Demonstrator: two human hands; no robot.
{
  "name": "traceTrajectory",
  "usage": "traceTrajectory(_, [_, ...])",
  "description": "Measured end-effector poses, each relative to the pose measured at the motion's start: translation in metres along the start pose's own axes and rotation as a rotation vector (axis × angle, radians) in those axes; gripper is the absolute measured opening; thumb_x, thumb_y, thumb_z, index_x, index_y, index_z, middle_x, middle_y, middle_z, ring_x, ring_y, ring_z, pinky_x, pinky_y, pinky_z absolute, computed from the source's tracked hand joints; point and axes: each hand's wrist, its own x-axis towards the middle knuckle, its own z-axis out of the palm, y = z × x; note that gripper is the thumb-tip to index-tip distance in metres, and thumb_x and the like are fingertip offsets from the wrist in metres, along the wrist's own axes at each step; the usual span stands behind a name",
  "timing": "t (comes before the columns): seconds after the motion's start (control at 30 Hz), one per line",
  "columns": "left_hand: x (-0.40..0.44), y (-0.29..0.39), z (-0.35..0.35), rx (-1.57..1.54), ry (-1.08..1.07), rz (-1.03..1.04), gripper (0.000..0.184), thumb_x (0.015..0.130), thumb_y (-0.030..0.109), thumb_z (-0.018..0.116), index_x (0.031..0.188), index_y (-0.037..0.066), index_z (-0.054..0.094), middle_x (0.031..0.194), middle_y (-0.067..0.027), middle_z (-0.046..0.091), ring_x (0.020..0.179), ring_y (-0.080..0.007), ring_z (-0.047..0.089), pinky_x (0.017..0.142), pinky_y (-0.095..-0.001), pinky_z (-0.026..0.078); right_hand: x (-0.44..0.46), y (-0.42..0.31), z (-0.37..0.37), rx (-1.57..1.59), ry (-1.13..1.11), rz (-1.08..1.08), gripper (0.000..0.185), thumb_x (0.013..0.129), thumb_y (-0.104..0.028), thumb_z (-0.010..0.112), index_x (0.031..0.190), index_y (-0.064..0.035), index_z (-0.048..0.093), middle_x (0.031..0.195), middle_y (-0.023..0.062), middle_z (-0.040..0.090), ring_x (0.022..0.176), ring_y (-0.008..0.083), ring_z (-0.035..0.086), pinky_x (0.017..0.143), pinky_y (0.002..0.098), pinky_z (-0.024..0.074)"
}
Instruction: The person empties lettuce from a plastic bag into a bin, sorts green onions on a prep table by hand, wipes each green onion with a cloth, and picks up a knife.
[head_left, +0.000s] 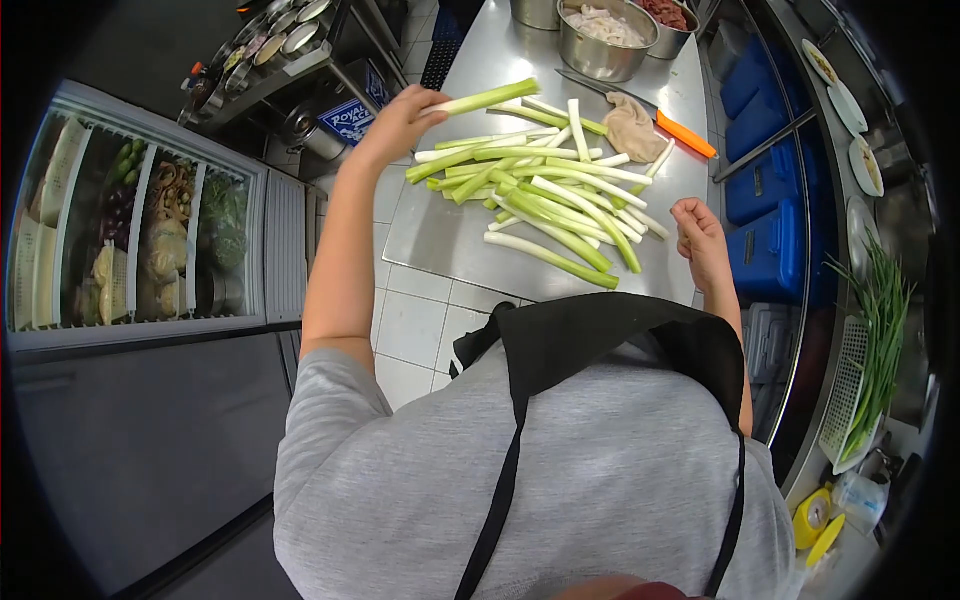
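Note:
My left hand (408, 122) is closed around one end of a green and white stalk (490, 97), raised over the far left part of the metal table (440, 245). Many similar stalks (550, 180) lie in a loose pile below and to the right of it. My right hand (697, 235) hovers near the table's right edge, fingers curled together; whether anything small is between them is hidden. Behind the pile, a beige cloth (633, 128) lies beside a knife with an orange handle (686, 134).
Metal bowls of pale meat (608, 45) and dark red meat (668, 14) stand at the table's far end. A glass-front fridge (140, 215) is at left. Blue bins (765, 255) and a shelf with a basket of green leaves (872, 350) line the right side.

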Motion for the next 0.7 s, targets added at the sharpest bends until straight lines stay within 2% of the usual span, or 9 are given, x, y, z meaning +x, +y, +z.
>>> traceTrajectory(0.07, [0.0,0.023,0.014,-0.066,-0.014,0.069,0.025,0.084,0.016,0.055,0.106,0.004,0.058,0.093,-0.009,0.052,0.088,-0.0217,0.052,0.079,-0.0301,0.041,0.002,-0.001,0.004,-0.02,0.008,-0.014,0.01,0.084,-0.02,0.06,0.081,-0.0112,0.055,0.055,-0.011,0.034,0.045,-0.0007,0.026,0.041,0.017,0.0206])
traceTrajectory(0.2, [0.022,0.043,0.081,0.015,-0.015,0.231,0.026,0.083,0.018,0.056,0.106,0.006,0.059,0.092,-0.0111,0.053,0.089,-0.027,0.053,0.078,-0.0339,0.043,0.013,0.005,0.035,-0.24,-0.08,-0.079,0.013,0.082,-0.02,0.062,0.08,-0.0088,0.056,0.054,-0.0089,0.036,0.045,0.0006,0.029,0.042,0.0189,0.0234])
traceTrajectory(0.27, [0.027,0.046,0.101,-0.004,-0.063,0.172,0.026,0.082,0.016,0.055,0.106,0.007,0.06,0.094,-0.0105,0.056,0.093,-0.0262,0.052,0.08,-0.0343,0.042,0.029,0.02,0.051,-0.631,-0.168,-0.339,0.015,0.079,-0.021,0.063,0.081,-0.0078,0.057,0.051,-0.0019,0.039,0.044,0.0081,0.037,0.043,0.0253,0.0287])
traceTrajectory(0.3, [0.027,0.048,0.104,0.043,-0.023,0.22,0.026,0.082,0.015,0.055,0.106,0.007,0.06,0.095,-0.0102,0.056,0.095,-0.0264,0.052,0.08,-0.0347,0.042,0.032,0.02,0.063,-0.633,-0.171,-0.34,0.015,0.079,-0.021,0.063,0.081,-0.0078,0.057,0.051,-0.0019,0.039,0.044,0.0081,0.037,0.043,0.0253,0.0287])
traceTrajectory(0.37, [0.02,0.051,0.102,0.163,0.137,0.334,0.026,0.081,0.012,0.054,0.105,0.008,0.06,0.1,-0.0089,0.057,0.097,-0.028,0.052,0.083,-0.0368,0.041,0.037,0.02,0.086,-0.843,-0.123,-0.524,0.015,0.077,-0.021,0.063,0.084,-0.0089,0.056,0.05,0.0059,0.043,0.046,0.0171,0.043,0.046,0.0319,0.0325])
traceTrajectory(0.47, [-0.014,0.059,0.083,0.073,0.246,0.251,0.024,0.079,0.012,0.055,0.102,0.009,0.06,0.1,-0.0075,0.056,0.098,-0.0251,0.052,0.084,-0.0371,0.039,0.039,0.004,0.103,-0.925,-0.162,-0.402,0.014,0.076,-0.02,0.063,0.084,-0.0102,0.057,0.052,0.0104,0.044,0.049,0.023,0.044,0.048,0.034,0.0339])
traceTrajectory(0.6, [-0.079,0.057,0.08,-0.138,0.259,0.157,0.022,0.079,0.008,0.057,0.101,0.007,0.059,0.098,-0.0077,0.056,0.093,-0.0248,0.054,0.079,-0.0341,0.042,0.075,-0.009,0.052,-0.637,0.048,-0.512,0.01,0.079,-0.017,0.062,0.085,-0.0102,0.059,0.061,-0.0003,0.052,0.056,0.0066,0.045,0.05,0.0268,0.0343])
traceTrajectory(0.63, [-0.094,0.056,0.08,-0.137,0.255,0.15,0.022,0.079,0.008,0.057,0.101,0.007,0.059,0.098,-0.0077,0.056,0.093,-0.0248,0.054,0.079,-0.0341,0.042,0.073,-0.026,0.032,-0.495,0.048,-0.623,0.01,0.08,-0.017,0.061,0.085,-0.0082,0.06,0.065,0.0007,0.053,0.057,0.0073,0.045,0.052,0.0246,0.0351])
traceTrajectory(0.7, [-0.121,0.054,0.083,-0.217,0.288,-0.072,0.024,0.078,0.003,0.059,0.101,0.005,0.06,0.098,-0.009,0.057,0.092,-0.0239,0.055,0.08,-0.0299,0.043,0.069,-0.039,-0.025,-0.656,0.322,-0.484,0.016,0.081,-0.019,0.062,0.088,-0.0042,0.061,0.066,-0.0011,0.054,0.057,0.0065,0.044,0.051,0.0213,0.0344])
